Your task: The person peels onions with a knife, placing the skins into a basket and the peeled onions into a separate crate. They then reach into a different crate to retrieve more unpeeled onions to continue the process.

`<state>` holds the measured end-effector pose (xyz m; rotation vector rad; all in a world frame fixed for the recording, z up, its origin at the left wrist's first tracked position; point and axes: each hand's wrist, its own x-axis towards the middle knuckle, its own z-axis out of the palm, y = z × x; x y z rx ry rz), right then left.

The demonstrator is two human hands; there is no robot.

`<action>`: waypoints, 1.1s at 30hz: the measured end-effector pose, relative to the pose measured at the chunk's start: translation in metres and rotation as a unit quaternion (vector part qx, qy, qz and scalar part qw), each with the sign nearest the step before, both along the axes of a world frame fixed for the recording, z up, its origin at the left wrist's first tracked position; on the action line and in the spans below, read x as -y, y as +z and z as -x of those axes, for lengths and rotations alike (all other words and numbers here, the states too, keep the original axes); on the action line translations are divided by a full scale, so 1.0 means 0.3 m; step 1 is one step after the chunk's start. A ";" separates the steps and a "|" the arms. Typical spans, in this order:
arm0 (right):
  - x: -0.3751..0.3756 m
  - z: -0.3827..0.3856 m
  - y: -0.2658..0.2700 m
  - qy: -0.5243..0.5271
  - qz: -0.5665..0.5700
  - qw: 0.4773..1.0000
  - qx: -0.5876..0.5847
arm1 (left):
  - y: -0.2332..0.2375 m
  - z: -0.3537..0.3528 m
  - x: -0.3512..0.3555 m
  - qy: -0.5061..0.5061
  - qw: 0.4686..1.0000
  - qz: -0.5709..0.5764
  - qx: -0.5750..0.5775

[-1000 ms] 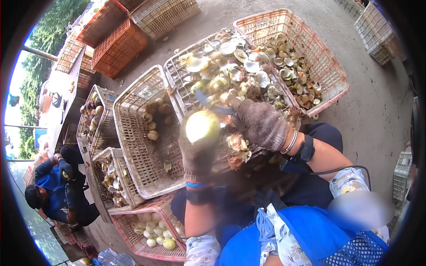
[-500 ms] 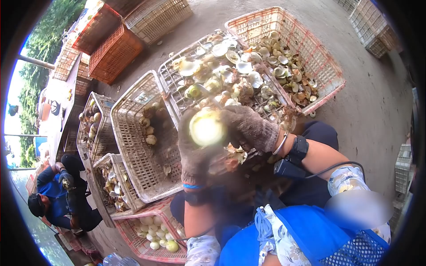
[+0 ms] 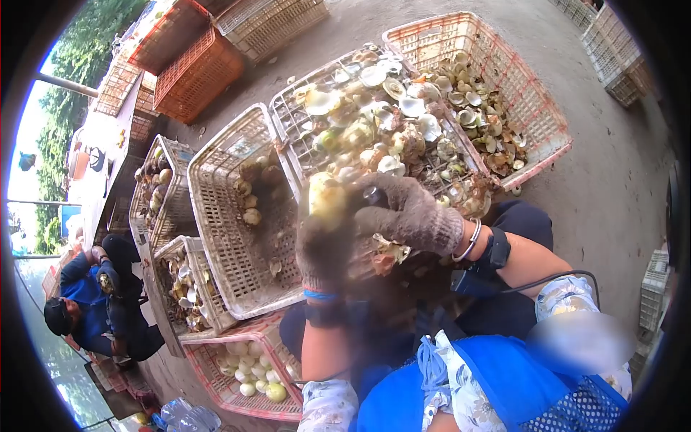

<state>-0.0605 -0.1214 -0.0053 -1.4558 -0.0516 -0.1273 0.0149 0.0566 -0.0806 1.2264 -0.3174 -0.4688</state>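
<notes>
In the middle of the head view my left hand [image 3: 322, 241], in a dirty brown glove, is closed around a pale, partly peeled onion [image 3: 327, 198]. Close beside it, my gloved right hand [image 3: 417, 219] has its fingers curled around a small dark object [image 3: 374, 195] with a rounded end; the rest of that object is hidden or blurred. Both hands are over the near edge of a crate top [image 3: 288, 137] heaped with cut onion ends and skins [image 3: 392, 119]. Loose brown skin [image 3: 389, 255] lies under my right hand.
Left of my hands, a large crate [image 3: 237, 291] holds a few unpeeled onions. A red-rimmed crate [image 3: 284, 412] of peeled onions stands near my left arm. Behind the heap is a crate [image 3: 536, 90] with onion waste. Another person [image 3: 93, 302] sits at the far left.
The onion in my left hand has turned, and its bright, round pale face no longer points at me. My right hand has shifted slightly, showing the dark rounded end. The whole view has moved slightly.
</notes>
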 end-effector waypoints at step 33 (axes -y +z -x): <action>0.071 -0.019 -0.048 -0.023 0.322 0.946 -0.022 | 0.168 0.026 -0.016 0.129 0.986 -0.087 0.052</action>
